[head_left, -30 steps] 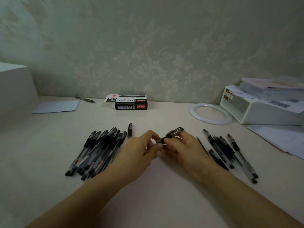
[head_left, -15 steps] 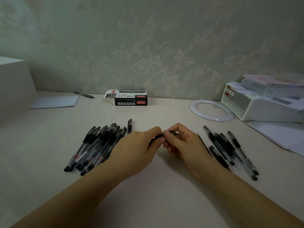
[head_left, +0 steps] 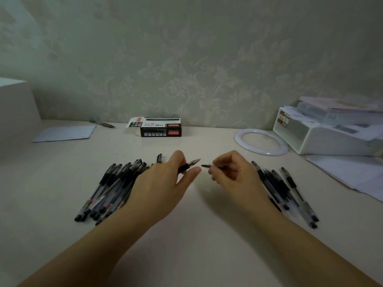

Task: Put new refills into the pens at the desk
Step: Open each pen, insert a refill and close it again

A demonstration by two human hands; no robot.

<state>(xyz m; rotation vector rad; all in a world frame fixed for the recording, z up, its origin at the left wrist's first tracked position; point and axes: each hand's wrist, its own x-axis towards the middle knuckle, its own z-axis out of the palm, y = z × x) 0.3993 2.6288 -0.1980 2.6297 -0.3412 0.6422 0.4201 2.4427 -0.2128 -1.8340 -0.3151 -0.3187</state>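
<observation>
Floral wallpaper [head_left: 207,69] backs your pale counter [head_left: 186,255]; your left hand [head_left: 163,183] grasps a pen [head_left: 189,165], your right hand [head_left: 234,175] pinches a refill [head_left: 209,166].

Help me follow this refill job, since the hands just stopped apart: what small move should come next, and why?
Probably bring the two pieces together again. The left hand holds a pen part with its tip pointing right, and the right hand pinches a thin dark piece aimed back at it; only a small gap separates them.
</observation>
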